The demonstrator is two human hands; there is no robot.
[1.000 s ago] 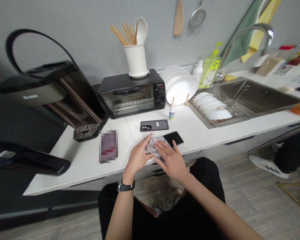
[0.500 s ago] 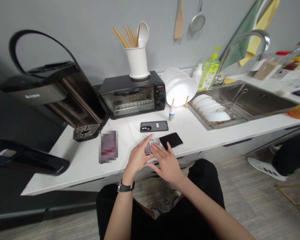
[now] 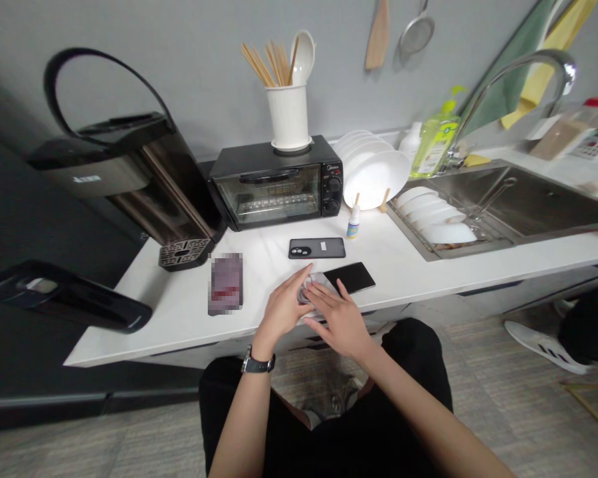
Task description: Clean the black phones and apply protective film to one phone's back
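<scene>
A black smartphone (image 3: pixel 353 277) lies flat near the counter's front edge, its left part hidden by a crumpled greyish cloth (image 3: pixel 305 290) and my hands. My right hand (image 3: pixel 336 322) presses the cloth down with its fingers, thumb apart. Beside it, at the cloth's left end, my left hand (image 3: pixel 282 309) is open, fingers stretched and thumb apart; whether it grips the phone's edge cannot be seen. Just behind is a dark phone case (image 3: pixel 317 248) with a small white label. A small white spray bottle (image 3: pixel 353 223) stands farther back.
A blurred-out purplish item (image 3: pixel 226 283) lies left on the counter (image 3: pixel 174 325). A tall black appliance (image 3: pixel 149 186) stands behind it, a toaster oven (image 3: pixel 279 186) at the back. White plates (image 3: pixel 376 179) and a sink (image 3: pixel 533 206) are right. Another person's shoe (image 3: pixel 545 346) shows on the floor.
The whole scene sits slightly farther right in view, as my head has turned a little left. My hands stay on the cloth and phone with nearly the same pose.
</scene>
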